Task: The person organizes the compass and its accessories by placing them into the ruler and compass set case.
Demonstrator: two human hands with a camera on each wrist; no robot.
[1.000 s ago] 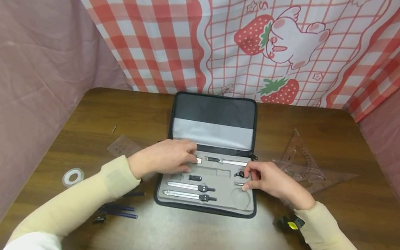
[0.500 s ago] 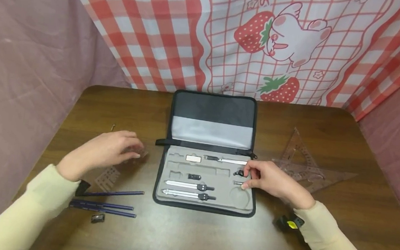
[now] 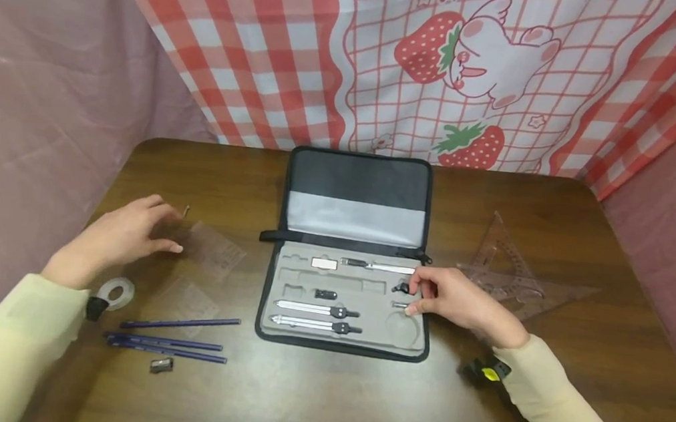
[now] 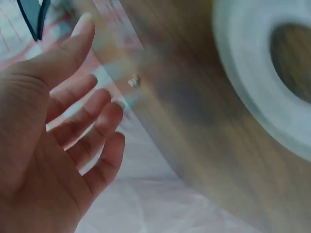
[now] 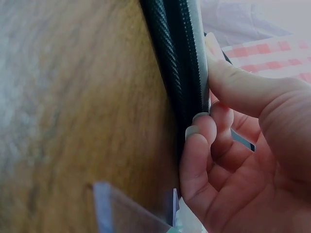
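An unzipped black compass case point(image 3: 342, 350) lies on the table, its grey insert holding two compasses point(image 3: 311, 308), a white eraser point(image 3: 324, 263) and small black parts. At its right edge, my right hand point(image 3: 457, 298) grips the case, thumb over the insert and fingertips against the zipped side in the right wrist view. My left hand point(image 3: 124, 236) hovers over the table's left side with loosely bent fingers and holds nothing. Just beyond its fingertips is a small metal piece point(image 3: 186, 211), also visible as a blurred metal bit point(image 4: 134, 80) in the left wrist view.
Clear plastic templates point(image 3: 214, 252), a white ring like a tape roll point(image 3: 119, 294), several dark blue pencils point(image 3: 166, 343) and a sharpener point(image 3: 161, 364) lie at left. Clear set squares point(image 3: 501, 279) lie at right. A patterned cloth point(image 3: 387, 68) hangs behind the table.
My left hand has left the case and moved left across the table toward the small metal piece. The eraser now shows in its slot. My right hand stays at the case edge.
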